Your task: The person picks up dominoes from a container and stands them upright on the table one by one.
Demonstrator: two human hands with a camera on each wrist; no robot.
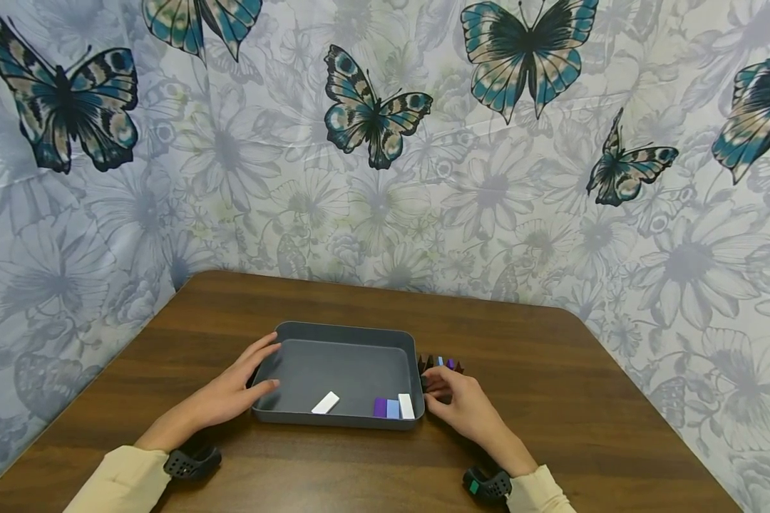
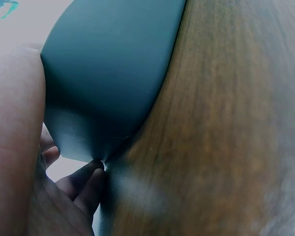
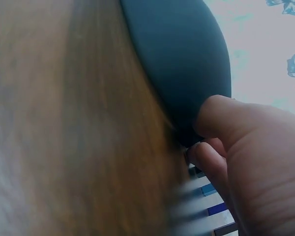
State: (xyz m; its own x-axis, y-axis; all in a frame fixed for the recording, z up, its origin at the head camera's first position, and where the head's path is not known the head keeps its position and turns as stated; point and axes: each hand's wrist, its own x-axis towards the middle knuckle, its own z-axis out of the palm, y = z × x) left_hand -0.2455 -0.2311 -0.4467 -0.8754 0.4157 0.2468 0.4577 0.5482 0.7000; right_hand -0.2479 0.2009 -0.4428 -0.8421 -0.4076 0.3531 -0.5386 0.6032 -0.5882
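A shallow dark grey tray (image 1: 334, 370) lies on the table between my hands. Spread fingers of my left hand (image 1: 231, 388) rest against its left side, thumb and index at the rim. In the left wrist view, the lower fingers (image 2: 91, 189) reach the wall's bottom edge. At the tray's right side, my right hand (image 1: 455, 399) has thumb and forefinger bent close together at its wall; the right wrist view shows the thumb (image 3: 214, 115) on the wall. Inside lie a tilted white block (image 1: 326, 403), a purple block (image 1: 380, 407), a light blue block (image 1: 393, 409) and another white block (image 1: 406, 406).
Just beyond my right hand, several small narrow pieces stand in a row, among them a blue piece (image 1: 440, 361) and a purple piece (image 1: 450, 364). The brown wooden table (image 1: 552, 399) ends at a butterfly-patterned cloth (image 1: 385, 228) behind it.
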